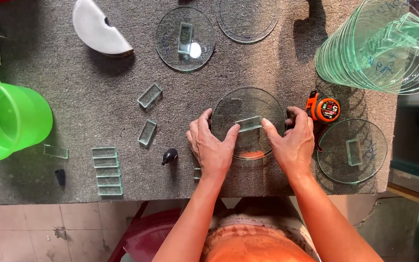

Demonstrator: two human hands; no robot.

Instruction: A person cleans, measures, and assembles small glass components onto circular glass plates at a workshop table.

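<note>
Both hands, left hand (pixel 213 148) and right hand (pixel 294 145), pinch one small glass strip (pixel 249 123) onto the round glass disc (pixel 248 104); two finished discs (pixel 185 39) lie apart, loose strips (pixel 106 171) remain.

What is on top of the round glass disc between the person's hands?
A small rectangular glass strip lies on the round glass disc, pinched between left hand and right hand thumbs. Grey felt table shows through; the hands cover the disc's side edges.

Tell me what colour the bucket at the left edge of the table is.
Bright green; the bucket shows best, and only, in the head view.
</note>
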